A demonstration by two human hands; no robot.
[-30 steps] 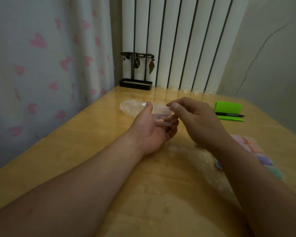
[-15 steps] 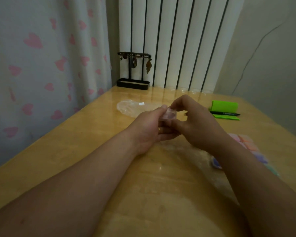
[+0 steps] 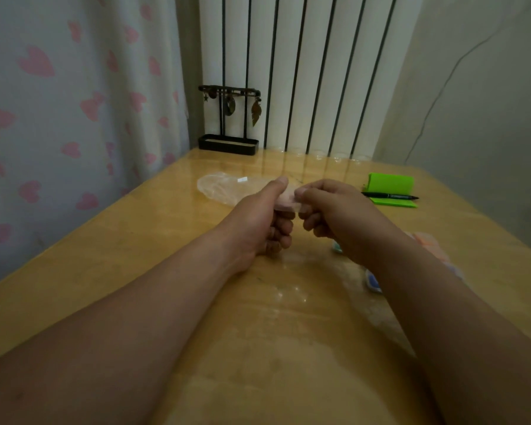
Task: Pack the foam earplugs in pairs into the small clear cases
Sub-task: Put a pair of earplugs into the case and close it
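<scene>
Case (image 3: 286,202) between the hands (image 3: 262,217) (image 3: 331,207) over the table (image 3: 129,259), bag (image 3: 223,188) behind, notepad (image 3: 391,184) right.

1. One wide-angle view is supplied, taken from the wearer's head at the near edge of the table (image 3: 111,271).
2. It is directed forward and downward; the left hand (image 3: 258,219) and right hand (image 3: 331,210) are framed close, centrally.

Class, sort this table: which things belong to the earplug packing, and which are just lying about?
Job: small clear case, held by left hand and right hand; coloured pieces beside the right arm.
Lying about: green notepad, black pen, jewellery stand.
</scene>
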